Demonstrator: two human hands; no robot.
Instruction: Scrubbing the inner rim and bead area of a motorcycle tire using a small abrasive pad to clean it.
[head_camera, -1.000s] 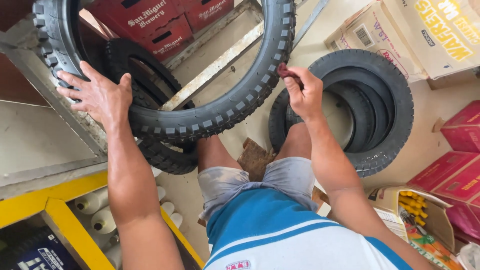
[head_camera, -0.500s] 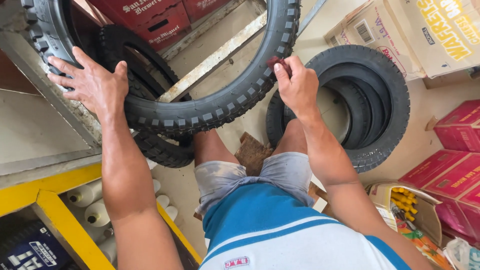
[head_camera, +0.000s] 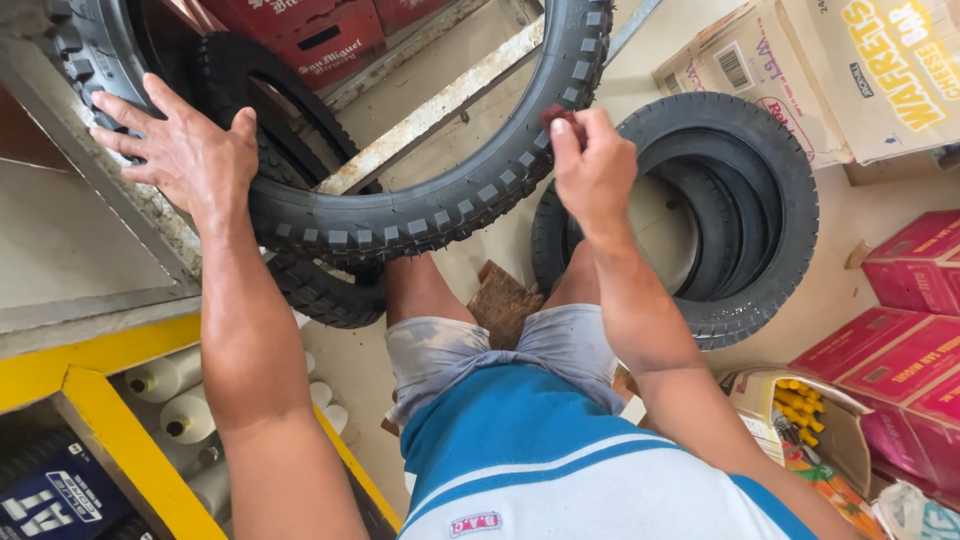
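Up the tread slides the right hand (head_camera: 592, 165), pinching a dark red rag (head_camera: 562, 118) against the knobby tyre (head_camera: 400, 215); left hand (head_camera: 185, 150) stays spread flat, steadying it.

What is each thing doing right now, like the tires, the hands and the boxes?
Knobby tire: held up off the floor.
Left hand: spread flat on the knobby tire's left side.
Right hand: pinching a small dark red cloth against the tread.
Stack of tires: lying flat on the floor.
Second tire: standing upright behind the knobby one.
Cardboard boxes: closed.
Bag: open, yellow items inside.
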